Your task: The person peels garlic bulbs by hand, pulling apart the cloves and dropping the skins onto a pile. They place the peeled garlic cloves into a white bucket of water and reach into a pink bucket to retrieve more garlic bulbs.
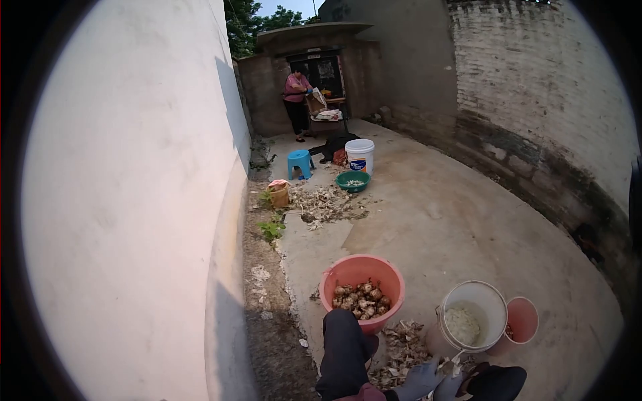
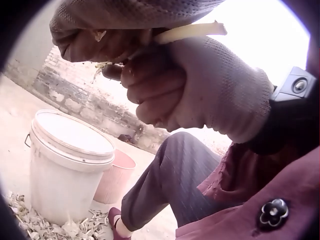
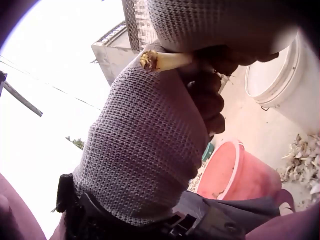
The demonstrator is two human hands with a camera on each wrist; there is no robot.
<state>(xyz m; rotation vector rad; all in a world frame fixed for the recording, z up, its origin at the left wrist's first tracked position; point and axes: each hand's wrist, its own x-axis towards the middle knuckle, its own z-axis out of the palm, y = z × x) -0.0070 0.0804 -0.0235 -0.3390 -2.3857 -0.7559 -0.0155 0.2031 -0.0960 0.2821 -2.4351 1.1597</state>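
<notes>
Both hands wear knitted grey gloves and come together low in front of the person, beside the white bucket (image 1: 438, 334). Between them they hold garlic, its pale stalk (image 2: 192, 33) sticking out past the glove. The stalk's brown, rough end (image 3: 149, 61) shows in the right wrist view. My left hand (image 1: 418, 382) has its fingers curled in around the garlic, as does my right hand (image 2: 210, 82), which meets it from the other side. Fine root-like strands (image 2: 98, 71) poke out by the fingertips. The fingers hide the bulb end. Pale peeled cloves (image 1: 463, 324) lie in the bucket.
A pink basin (image 1: 332, 281) of garlic bulbs stands in front of the knee. A smaller pink bucket (image 1: 523, 319) is at the right, and peelings (image 1: 404, 347) litter the concrete. Further off are a blue stool (image 1: 299, 162), a green basin (image 1: 353, 187) and a standing person (image 1: 296, 100).
</notes>
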